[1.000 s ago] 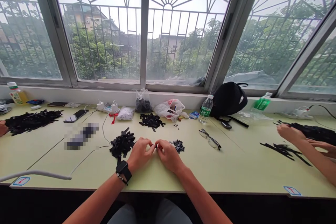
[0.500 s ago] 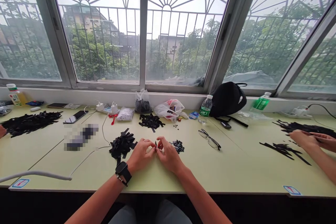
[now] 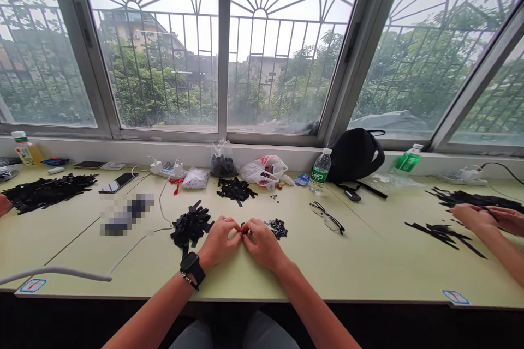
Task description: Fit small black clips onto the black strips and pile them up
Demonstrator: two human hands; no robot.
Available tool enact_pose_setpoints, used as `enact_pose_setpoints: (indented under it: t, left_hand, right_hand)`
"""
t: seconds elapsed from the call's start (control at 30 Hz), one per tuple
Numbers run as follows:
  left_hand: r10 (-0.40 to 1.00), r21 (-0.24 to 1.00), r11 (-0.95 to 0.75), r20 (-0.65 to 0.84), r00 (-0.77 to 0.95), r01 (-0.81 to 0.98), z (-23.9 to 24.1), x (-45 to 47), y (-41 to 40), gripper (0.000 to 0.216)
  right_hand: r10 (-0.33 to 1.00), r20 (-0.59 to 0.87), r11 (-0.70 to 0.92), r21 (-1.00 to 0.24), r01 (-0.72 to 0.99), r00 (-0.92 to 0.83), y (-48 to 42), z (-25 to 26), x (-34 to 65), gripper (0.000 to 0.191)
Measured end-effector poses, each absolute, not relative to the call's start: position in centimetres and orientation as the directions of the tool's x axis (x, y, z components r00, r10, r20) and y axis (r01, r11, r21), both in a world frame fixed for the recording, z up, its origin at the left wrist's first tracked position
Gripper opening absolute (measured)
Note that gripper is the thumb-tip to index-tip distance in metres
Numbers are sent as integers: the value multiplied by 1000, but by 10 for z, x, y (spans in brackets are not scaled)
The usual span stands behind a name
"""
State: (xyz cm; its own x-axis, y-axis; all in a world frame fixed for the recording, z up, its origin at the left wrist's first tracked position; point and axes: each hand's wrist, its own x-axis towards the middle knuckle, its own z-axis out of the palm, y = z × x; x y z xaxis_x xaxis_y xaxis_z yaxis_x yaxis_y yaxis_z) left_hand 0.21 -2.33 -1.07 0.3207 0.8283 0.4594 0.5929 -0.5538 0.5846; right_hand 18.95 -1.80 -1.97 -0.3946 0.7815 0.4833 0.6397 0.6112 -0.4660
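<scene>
My left hand (image 3: 220, 241) and my right hand (image 3: 263, 242) meet fingertip to fingertip on the pale green table (image 3: 360, 267), both pinched on one small black piece (image 3: 244, 232) between them. A black watch sits on my left wrist. Just left of my left hand lies a heap of black strips (image 3: 190, 225). Right of my right hand is a small cluster of tiny dark parts (image 3: 278, 227). A second pile of black strips (image 3: 234, 188) lies farther back.
Glasses (image 3: 327, 216), a water bottle (image 3: 320, 170), a black bag (image 3: 355, 155), plastic bags (image 3: 264, 169), a phone (image 3: 118, 180) and a white cable (image 3: 57, 271) lie about. Another person's hands (image 3: 487, 217) work black strips at the right; a hand (image 3: 4, 204) shows at the left edge.
My hands stay together, the fingers shifting slightly on the small piece. The person at the right has drawn both hands together, farther right.
</scene>
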Motion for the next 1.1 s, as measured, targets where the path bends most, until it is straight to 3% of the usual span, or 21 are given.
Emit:
enact_pose_setpoints:
  t: [1.1]
  left_hand:
    - [815,569,-573,466,343,589,-11,3,-23,16]
  right_hand:
    - [776,486,622,-488,612,-401,-15,-22,191,19]
